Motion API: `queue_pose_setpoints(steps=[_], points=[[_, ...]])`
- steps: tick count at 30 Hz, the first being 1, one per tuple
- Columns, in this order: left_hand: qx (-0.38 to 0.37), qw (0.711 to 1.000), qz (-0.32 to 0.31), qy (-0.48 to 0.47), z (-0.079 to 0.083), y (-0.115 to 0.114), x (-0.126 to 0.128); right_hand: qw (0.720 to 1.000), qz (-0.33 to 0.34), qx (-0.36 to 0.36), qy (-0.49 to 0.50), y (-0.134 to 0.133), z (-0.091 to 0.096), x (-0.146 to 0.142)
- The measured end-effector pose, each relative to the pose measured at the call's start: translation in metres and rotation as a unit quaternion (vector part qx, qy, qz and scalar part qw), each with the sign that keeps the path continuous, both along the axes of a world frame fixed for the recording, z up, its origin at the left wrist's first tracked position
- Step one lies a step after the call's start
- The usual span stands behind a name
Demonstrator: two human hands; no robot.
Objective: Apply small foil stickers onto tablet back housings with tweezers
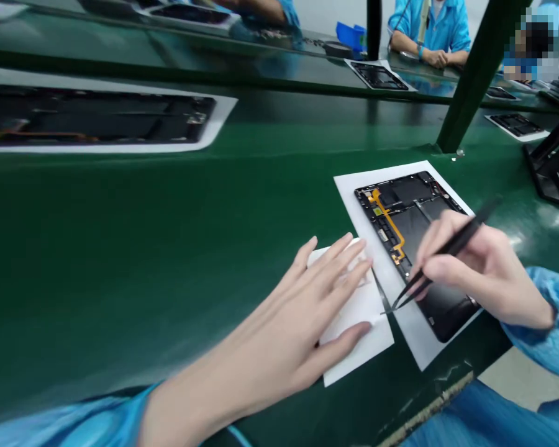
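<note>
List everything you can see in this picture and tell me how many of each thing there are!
opened tablet: 1, black, on the bigger paper sheet
flex cable: 1, orange, inside the opened tablet
bigger paper sheet: 1, white, under the opened tablet
smaller paper sheet: 1, white, beside the bigger sheet
tweezers: 1, black, in the right hand
workbench: 1, green, under the sheets
other opened tablets: at least 3, black, on white paper farther away
post: 1, dark green, beyond the opened tablet
bin: 1, blue, far back
stand: 1, black, right edge
co-worker: 1, blue coat, far side
left hand: 1, bare, flat on the smaller sheet
right hand: 1, bare, holding the tweezers
sleeves: 2, blue, bottom corners
</note>
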State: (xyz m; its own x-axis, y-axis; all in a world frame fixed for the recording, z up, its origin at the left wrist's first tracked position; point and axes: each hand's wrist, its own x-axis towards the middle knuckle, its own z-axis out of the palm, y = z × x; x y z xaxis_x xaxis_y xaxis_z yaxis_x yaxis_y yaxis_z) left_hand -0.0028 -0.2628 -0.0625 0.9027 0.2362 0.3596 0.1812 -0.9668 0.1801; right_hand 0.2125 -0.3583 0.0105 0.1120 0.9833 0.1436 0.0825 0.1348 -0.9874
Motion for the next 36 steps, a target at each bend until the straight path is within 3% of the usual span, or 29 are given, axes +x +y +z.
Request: queue_pose_setpoints(steps=[5, 8, 11, 16, 20, 26, 36], points=[[-0.042, 0.986, -0.140, -0.082, 0.021, -0.029, 0.017, 0.980, -0.191, 0.056, -0.003, -0.055, -0.029, 0.003], [-0.032, 0.983, -0.164, -0.079, 0.027, -0.040, 0.032, 0.959, -0.278, 0.055, -0.014, -0.071, -0.047, -0.008], [-0.027, 0.978, -0.176, -0.109, 0.023, -0.039, 0.038, 0.944, -0.327, 0.049, -0.014, -0.077, -0.054, -0.024], [-0.039, 0.979, -0.174, -0.098, 0.014, -0.036, 0.029, 0.934, -0.353, 0.037, -0.027, -0.081, -0.061, -0.039], [-0.045, 0.982, -0.160, -0.087, 0.016, -0.035, 0.025, 0.925, -0.376, 0.008, -0.054, -0.084, -0.064, -0.044], [-0.041, 0.984, -0.153, -0.078, 0.024, -0.038, 0.031, 0.930, -0.366, 0.002, -0.034, -0.086, -0.059, -0.051], [-0.043, 0.981, -0.162, -0.093, 0.015, -0.038, 0.031, 0.927, -0.374, -0.017, -0.033, -0.086, -0.060, -0.051]])
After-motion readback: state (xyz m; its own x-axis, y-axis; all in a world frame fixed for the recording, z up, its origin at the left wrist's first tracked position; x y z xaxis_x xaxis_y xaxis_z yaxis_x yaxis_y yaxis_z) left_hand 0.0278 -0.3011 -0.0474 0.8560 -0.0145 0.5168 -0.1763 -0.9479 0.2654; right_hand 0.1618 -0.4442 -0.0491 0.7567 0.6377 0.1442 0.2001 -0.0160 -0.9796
